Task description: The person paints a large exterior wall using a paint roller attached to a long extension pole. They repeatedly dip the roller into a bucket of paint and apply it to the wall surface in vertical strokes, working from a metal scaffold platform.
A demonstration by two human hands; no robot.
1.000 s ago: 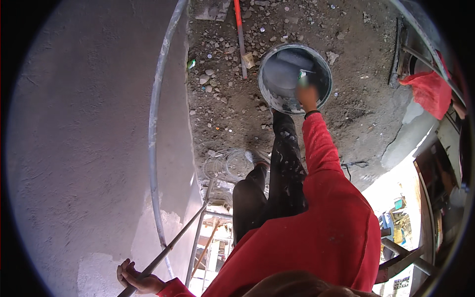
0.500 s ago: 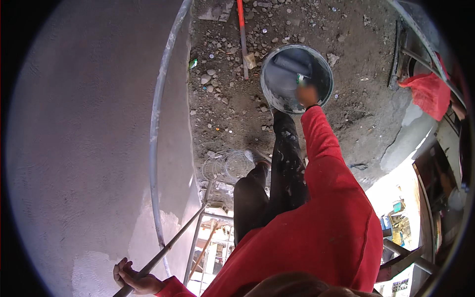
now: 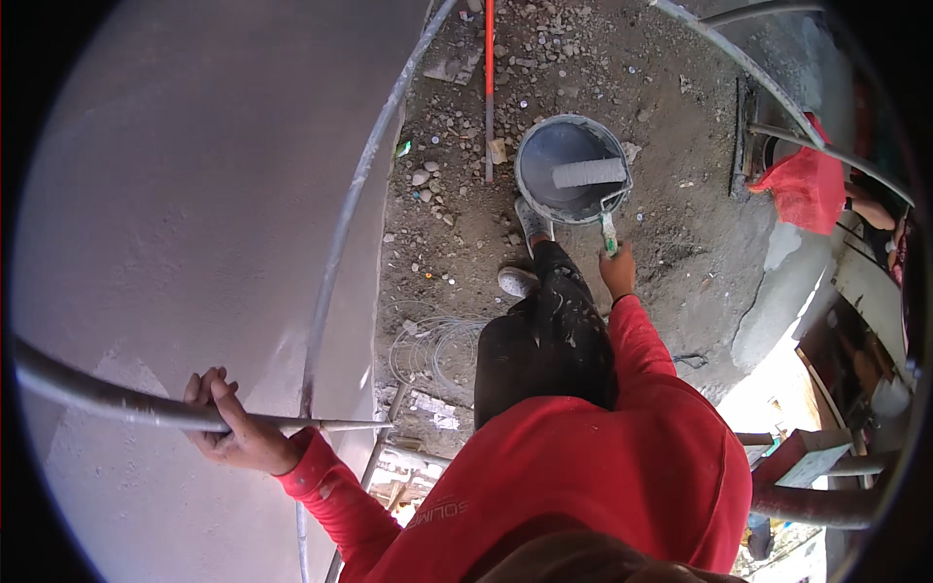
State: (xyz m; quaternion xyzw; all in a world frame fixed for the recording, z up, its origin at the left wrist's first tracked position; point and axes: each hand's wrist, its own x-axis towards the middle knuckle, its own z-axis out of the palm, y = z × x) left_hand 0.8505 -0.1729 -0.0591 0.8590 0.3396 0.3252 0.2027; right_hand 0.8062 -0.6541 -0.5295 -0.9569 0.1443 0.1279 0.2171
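Note:
My right hand (image 3: 618, 269) is closed around the handle of a paint roller (image 3: 589, 173). Its pale, wet-looking sleeve lies across the opening of a round bucket (image 3: 523, 187) that holds grey liquid. The roller's wire frame passes over the bucket's near right rim; whether it touches the rim I cannot tell. Off to the left, my left hand (image 3: 233, 428) grips a grey metal pipe (image 3: 126, 400) in front of the wall, its fingers curled round it.
A grey plastered wall (image 3: 214, 223) fills the left side, with an upright pipe (image 3: 342, 219) before it. Coiled wire (image 3: 428, 352) lies by my legs. A red-and-grey pole (image 3: 490, 87) rests on the stony ground. Red cloth (image 3: 802, 189) hangs on pipes at right, near another person's arm (image 3: 872, 211).
My right hand has come up out of the bucket and back toward me, lifting the roller from the liquid. My left hand sits higher in view, still on the pipe. Both my shoes now show.

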